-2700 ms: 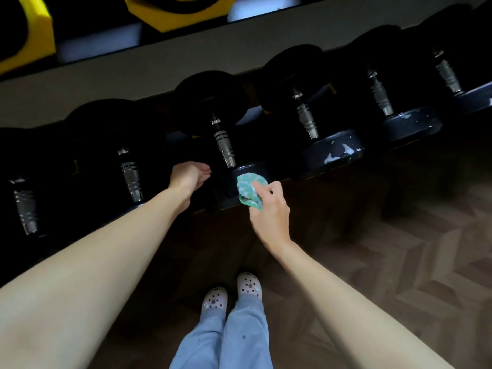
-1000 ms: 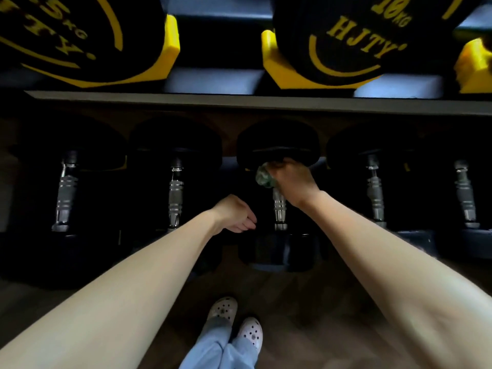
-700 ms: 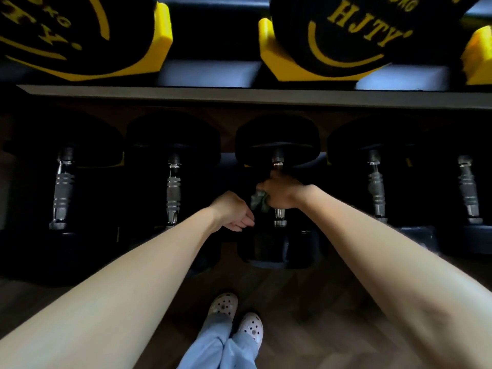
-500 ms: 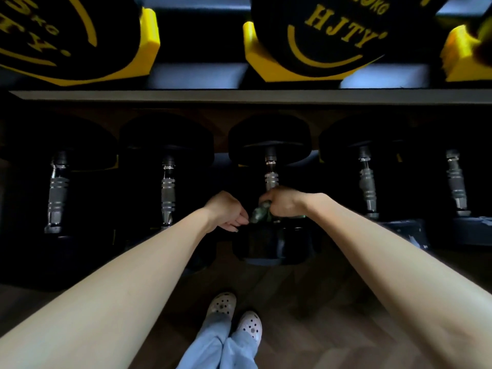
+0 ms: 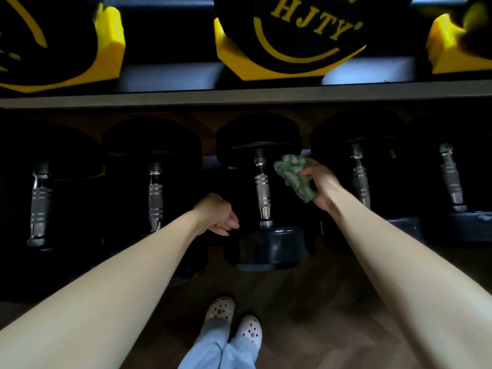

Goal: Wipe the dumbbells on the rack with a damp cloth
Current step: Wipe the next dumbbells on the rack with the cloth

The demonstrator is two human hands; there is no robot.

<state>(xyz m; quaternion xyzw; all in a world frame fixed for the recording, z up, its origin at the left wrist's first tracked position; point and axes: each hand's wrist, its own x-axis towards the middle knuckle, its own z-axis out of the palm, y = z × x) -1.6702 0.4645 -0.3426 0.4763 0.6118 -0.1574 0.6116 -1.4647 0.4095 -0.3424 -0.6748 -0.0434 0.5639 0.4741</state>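
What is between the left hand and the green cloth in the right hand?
In the head view, the steel handle of the middle dumbbell stands between the left hand and the cloth.

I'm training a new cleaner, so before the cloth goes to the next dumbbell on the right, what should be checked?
1. The right hand grips the cloth: ok.
2. The cloth is off the middle dumbbell, beside its handle: ok.
3. The left hand is empty, loosely curled: ok.
4. The next dumbbell to the right has a bare handle: ok.
5. The cloth is damp enough: cannot tell.
6. The middle dumbbell is wiped all over: cannot tell.
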